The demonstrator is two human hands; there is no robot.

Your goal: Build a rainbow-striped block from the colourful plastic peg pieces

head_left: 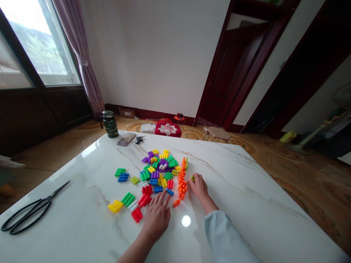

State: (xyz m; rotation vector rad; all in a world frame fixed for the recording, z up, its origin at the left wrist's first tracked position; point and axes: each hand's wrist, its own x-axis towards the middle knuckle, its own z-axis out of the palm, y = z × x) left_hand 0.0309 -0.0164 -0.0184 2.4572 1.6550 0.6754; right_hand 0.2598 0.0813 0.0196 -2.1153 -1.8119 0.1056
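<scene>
- Apparently my right fingers [198, 176] are closed on an olive-green plastic piece [193, 179], right beside a long row of glossy orange plastic pieces [182, 179].
- My left fingers [165, 194] spread loosely, gripping nothing I can see, near a blue plastic piece [170, 192]; contact I can't tell.
- I'd judge the orange grouping, between both sets of fingers, largely done.
- Still unsorted, it seems: the multicoloured plastic heap [155, 174] beyond my left fingers.
- Container: a lidded green camouflage bottle [110, 125], far beyond my left fingers; contents hidden.
</scene>
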